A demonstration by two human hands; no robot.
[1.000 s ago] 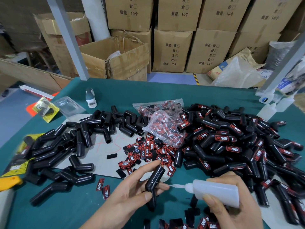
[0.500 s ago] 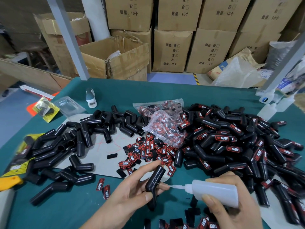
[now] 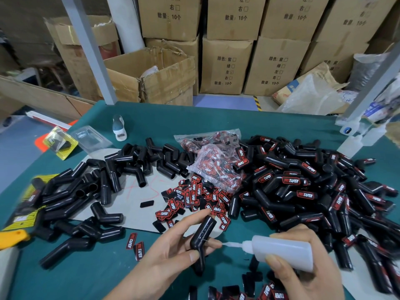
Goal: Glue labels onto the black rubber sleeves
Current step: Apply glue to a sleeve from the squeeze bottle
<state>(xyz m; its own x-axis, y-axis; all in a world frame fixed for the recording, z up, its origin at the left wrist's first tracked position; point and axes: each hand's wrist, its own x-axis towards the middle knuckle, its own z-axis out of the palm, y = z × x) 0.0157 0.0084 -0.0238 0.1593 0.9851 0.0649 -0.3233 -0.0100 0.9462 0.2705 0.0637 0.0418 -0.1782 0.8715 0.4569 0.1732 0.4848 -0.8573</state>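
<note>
My left hand (image 3: 166, 254) grips a bent black rubber sleeve (image 3: 202, 237) near the table's front edge, holding it up off the cloth. My right hand (image 3: 303, 276) holds a translucent white glue bottle (image 3: 281, 250) on its side, with the thin nozzle tip touching the sleeve near its bend. Loose red-and-black labels (image 3: 194, 198) lie scattered just behind the sleeve. Two more labels (image 3: 135, 245) lie left of my left hand. Plain sleeves (image 3: 86, 191) are heaped on the left, labelled sleeves (image 3: 303, 187) on the right.
A clear bag of labels (image 3: 216, 161) lies mid-table on the green cloth (image 3: 151, 118). A small white bottle (image 3: 119, 128) and a plastic blister pack (image 3: 91, 139) sit at the back left. Spare squeeze bottles (image 3: 355, 141) stand at the far right. Cardboard boxes (image 3: 225, 66) are stacked behind.
</note>
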